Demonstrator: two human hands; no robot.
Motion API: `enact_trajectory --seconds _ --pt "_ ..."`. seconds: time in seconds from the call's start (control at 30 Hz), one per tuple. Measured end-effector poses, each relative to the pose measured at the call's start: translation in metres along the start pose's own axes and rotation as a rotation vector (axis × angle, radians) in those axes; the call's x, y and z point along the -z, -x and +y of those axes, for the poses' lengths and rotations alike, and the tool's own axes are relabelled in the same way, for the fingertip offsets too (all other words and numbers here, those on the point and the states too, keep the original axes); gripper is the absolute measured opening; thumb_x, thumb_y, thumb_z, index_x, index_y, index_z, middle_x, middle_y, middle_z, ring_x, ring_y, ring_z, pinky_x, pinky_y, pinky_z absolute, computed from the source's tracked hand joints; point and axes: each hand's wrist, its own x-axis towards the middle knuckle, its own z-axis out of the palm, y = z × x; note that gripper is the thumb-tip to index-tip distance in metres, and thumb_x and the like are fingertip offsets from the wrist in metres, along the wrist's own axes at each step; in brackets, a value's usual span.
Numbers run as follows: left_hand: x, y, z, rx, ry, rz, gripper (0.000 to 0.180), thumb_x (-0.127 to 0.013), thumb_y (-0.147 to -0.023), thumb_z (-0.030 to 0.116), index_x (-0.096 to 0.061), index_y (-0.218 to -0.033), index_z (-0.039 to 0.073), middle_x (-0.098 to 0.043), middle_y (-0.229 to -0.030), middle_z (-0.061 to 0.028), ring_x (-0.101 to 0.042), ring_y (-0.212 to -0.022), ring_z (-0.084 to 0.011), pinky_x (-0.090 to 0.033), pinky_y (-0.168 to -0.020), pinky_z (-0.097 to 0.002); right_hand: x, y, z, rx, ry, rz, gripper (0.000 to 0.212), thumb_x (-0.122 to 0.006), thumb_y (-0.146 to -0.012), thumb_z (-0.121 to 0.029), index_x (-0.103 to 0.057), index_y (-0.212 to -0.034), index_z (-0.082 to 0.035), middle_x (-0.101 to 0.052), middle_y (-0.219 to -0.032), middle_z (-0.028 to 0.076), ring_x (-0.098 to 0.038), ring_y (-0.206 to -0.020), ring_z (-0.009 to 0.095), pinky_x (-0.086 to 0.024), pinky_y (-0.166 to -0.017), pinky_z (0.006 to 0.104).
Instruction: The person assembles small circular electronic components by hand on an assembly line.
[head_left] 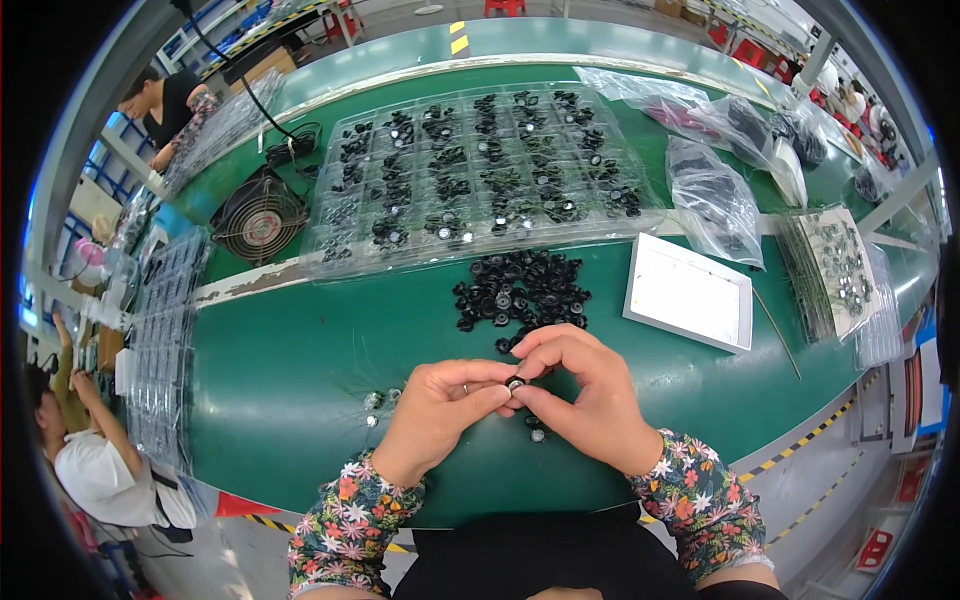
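Between the fingertips of both hands is a small round black part [514, 384] with a pale centre. My left hand [445, 405] pinches it from the left, thumb and forefinger together. From the right, my right hand [585, 395] grips the same part with thumb and fingers. Just beyond the hands lies a heap of small round black parts [520, 290] on the green tabletop. A few silvery round pieces with thin wires [374, 402] lie left of my left hand. Partly under my right hand, a couple of black and silver parts [537, 434] rest on the table.
A clear compartment tray [480, 170] full of black parts lies at the back. A small black fan [262, 215] stands left of it. To the right are a white box [690, 290], a thin stick [777, 332], plastic bags [715, 185] and a stack of wired pieces [835, 265]. Other people work nearby.
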Motion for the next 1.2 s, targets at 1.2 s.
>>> enact_trajectory --seconds 1.2 --pt "-0.0001 -0.0028 -0.0102 -0.062 0.105 -0.013 0.023 -0.058 -0.089 -0.005 -0.063 -0.111 -0.003 -0.066 -0.105 -0.0144 -0.067 -0.092 -0.0214 -0.055 -0.086 -0.0319 0.0035 -0.0014 0.0096 -0.442 -0.745 -0.111 0.012 -0.061 -0.087 0.003 -0.051 -0.090 -0.002 -0.056 -0.100 0.006 -0.063 -0.086 0.015 -0.054 -0.077 0.0273"
